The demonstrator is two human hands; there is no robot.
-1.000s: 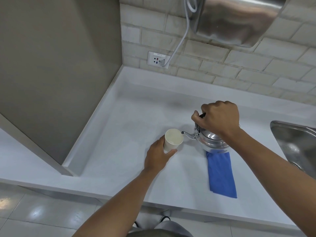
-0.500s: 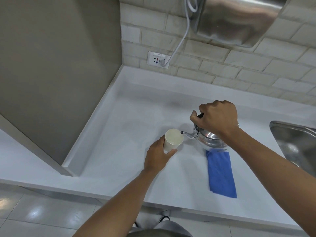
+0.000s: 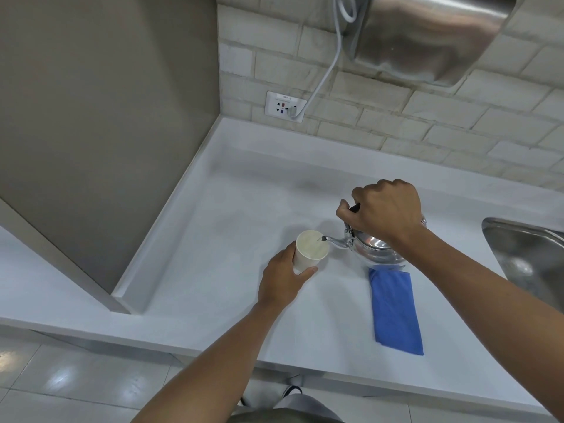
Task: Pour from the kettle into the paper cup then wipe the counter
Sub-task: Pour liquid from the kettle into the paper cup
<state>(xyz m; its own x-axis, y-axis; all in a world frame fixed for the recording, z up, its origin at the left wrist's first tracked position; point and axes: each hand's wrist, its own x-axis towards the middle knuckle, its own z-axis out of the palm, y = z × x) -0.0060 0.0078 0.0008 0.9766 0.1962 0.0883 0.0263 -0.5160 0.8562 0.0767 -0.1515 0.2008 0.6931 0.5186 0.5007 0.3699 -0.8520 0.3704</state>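
Note:
A white paper cup stands on the white counter, and my left hand wraps around its near side. My right hand grips the dark handle of a small shiny metal kettle, which is lifted and tilted to the left. The kettle's thin spout reaches over the cup's rim, with liquid visible inside the cup. A folded blue cloth lies flat on the counter just below the kettle, right of the cup.
A steel sink is set into the counter at the right edge. A wall socket with a white cable sits on the brick wall, below a steel wall-mounted unit. A beige panel bounds the counter's left side.
The kettle has moved slightly left and tipped further, bringing its spout from beside the cup to over its rim. My left hand has stayed on the cup.

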